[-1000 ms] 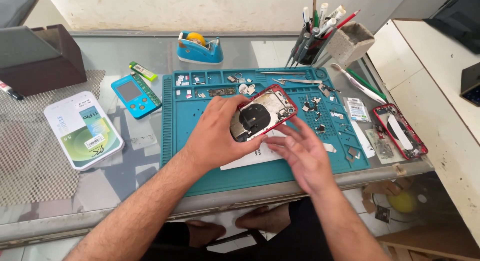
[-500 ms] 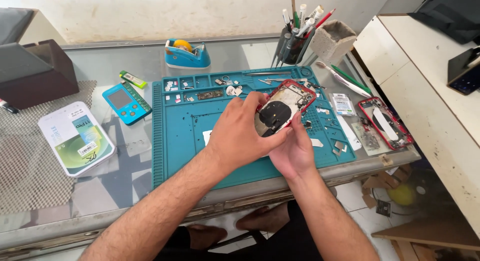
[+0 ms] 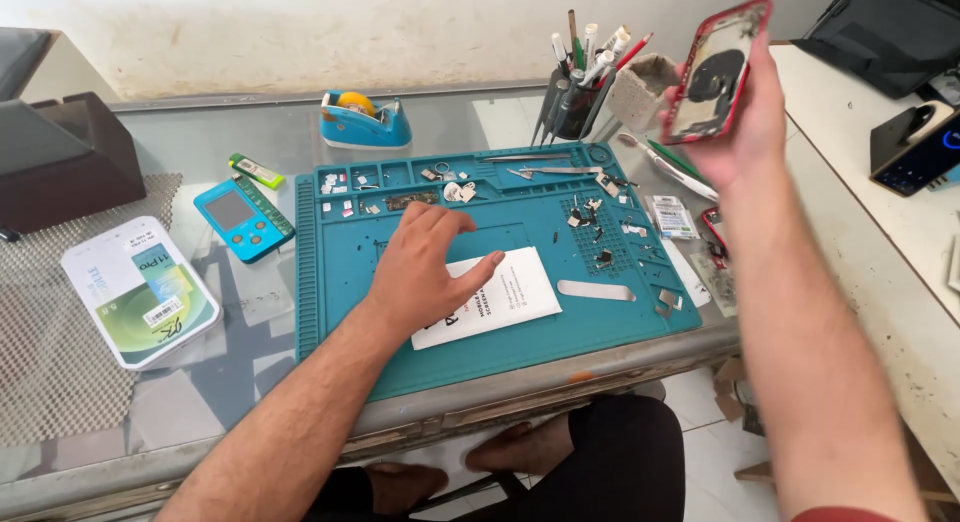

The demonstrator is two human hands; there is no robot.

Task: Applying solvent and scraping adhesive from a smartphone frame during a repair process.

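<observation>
While raised, right hand [image 3: 745,132]: clamped on red phone shell [image 3: 716,70], glossy, innards exposed, above the desk's right edge.
Left hand [image 3: 425,267]: fingers spread on white paper [image 3: 500,294].
Surface: ridged teal mat [image 3: 520,322], glass table [image 3: 240,382].

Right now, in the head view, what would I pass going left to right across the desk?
Dark brown box → white packet → small blue handheld device → blue tape dispenser → left hand on the teal work mat → cup of tools → right hand holding up the red phone shell.
</observation>
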